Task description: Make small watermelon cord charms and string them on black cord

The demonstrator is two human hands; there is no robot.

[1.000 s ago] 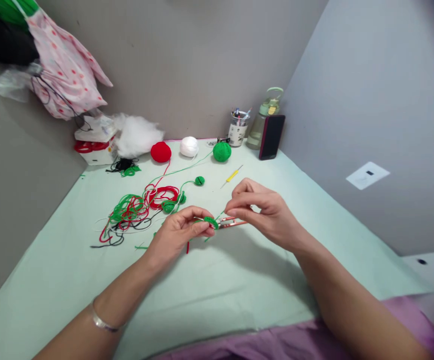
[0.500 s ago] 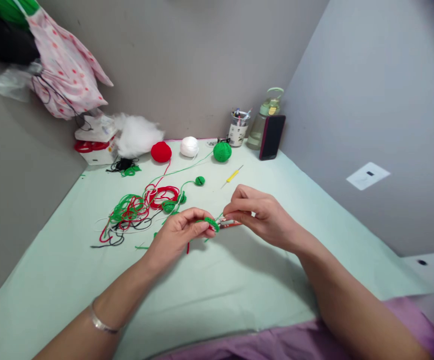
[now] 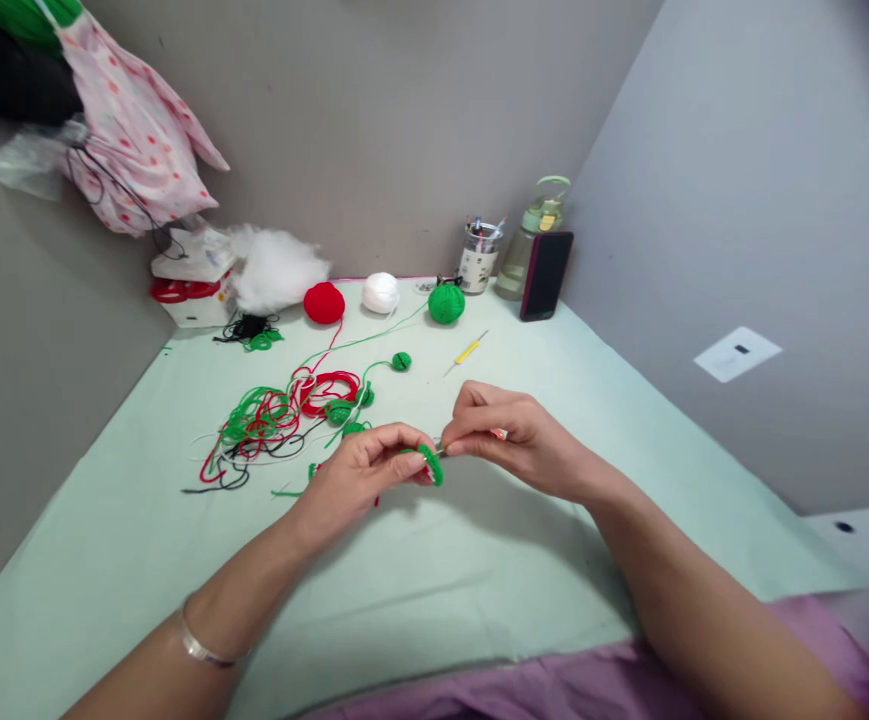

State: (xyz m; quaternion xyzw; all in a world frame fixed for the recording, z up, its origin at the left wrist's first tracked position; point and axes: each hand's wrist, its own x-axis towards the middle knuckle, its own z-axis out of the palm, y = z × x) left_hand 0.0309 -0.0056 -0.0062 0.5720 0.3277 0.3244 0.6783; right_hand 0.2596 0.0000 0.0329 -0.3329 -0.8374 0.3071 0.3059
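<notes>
My left hand is closed in a pinch on a small crocheted piece, green along its edge with red and white showing inside. Facing it, my right hand pinches a thin, pale needle whose tip meets the piece's edge. The fingers partly cover both things. Behind the right fingers shows a bit of an orange-red object, mostly hidden. Small green crocheted balls lie beyond my left hand.
Tangled red, green, white and black yarn spreads to the left. Red, white and green yarn balls line the back. A yellow-handled crochet hook lies ahead; a phone leans on a bottle.
My right hand has come slightly left and down, bringing the needle against the crocheted piece. My left hand has tilted the piece a little and lowered it. The orange-red object is now more covered.
</notes>
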